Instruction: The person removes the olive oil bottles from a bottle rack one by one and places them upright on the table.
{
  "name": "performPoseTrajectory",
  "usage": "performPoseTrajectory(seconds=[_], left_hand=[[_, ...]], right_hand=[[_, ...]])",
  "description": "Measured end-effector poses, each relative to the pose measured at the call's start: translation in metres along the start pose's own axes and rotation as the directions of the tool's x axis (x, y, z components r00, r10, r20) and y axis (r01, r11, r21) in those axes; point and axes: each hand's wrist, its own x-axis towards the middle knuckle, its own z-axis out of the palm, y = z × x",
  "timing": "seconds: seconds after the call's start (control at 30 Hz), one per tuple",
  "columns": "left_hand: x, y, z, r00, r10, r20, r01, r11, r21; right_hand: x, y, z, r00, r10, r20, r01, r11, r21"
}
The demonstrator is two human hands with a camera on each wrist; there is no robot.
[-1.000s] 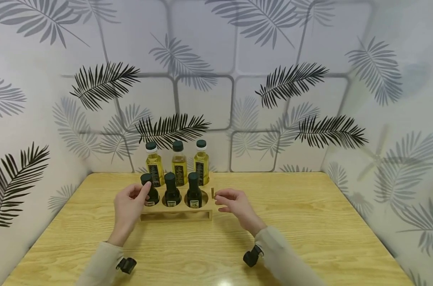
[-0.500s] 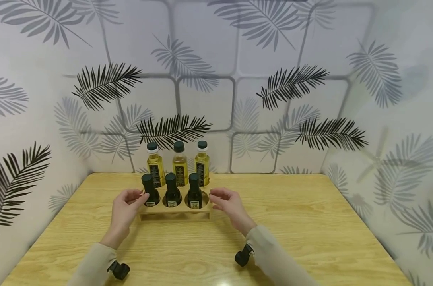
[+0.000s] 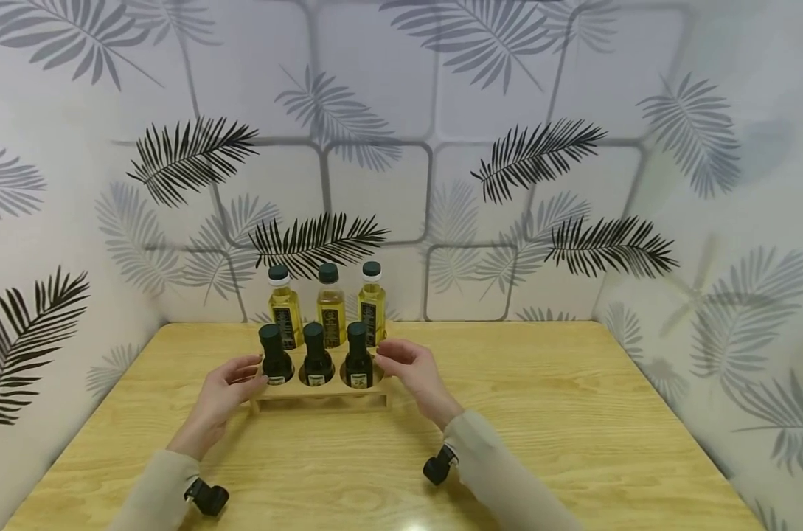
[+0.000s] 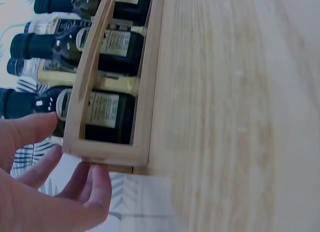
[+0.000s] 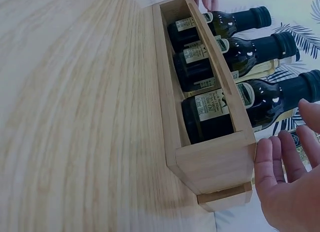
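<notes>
A wooden two-tier bottle rack (image 3: pixel 321 394) stands on the table near the wall. Its front row holds three dark bottles with dark green caps, left (image 3: pixel 276 358), middle (image 3: pixel 317 360) and right (image 3: pixel 357 360). Behind them stand three clear bottles of yellow oil, left (image 3: pixel 284 313), middle (image 3: pixel 331 313) and right (image 3: pixel 371 310). My left hand (image 3: pixel 218 398) is at the rack's left end; in the left wrist view its fingertips touch the end piece, thumb by the top rail. My right hand (image 3: pixel 417 376) lies at the right end with fingers extended against it, thumb raised apart.
The light wooden table (image 3: pixel 540 413) extends in front of the rack and to both sides. A leaf-patterned wall (image 3: pixel 481 280) rises just behind it, with more patterned walls at the left and right.
My left hand has slid down from the front left bottle to the rack's left end. My right hand has moved left to the rack's right end; a small strip beside it has gone from view.
</notes>
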Motion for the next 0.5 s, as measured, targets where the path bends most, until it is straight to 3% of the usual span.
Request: performPoseTrajectory(seconds=[0.27,0.5], left_hand=[[0.005,-0.008,-0.012,0.99,-0.007,0.143,0.0,0.999,0.055],[0.01,-0.013,-0.019,0.981,-0.027,0.194,0.019,0.999,0.044]], right_hand=[[0.005,-0.001,0.006,0.999,0.014,0.04,-0.012,0.999,-0.047],[0.008,0.0,0.009,0.998,0.019,0.066,-0.015,0.998,-0.062]])
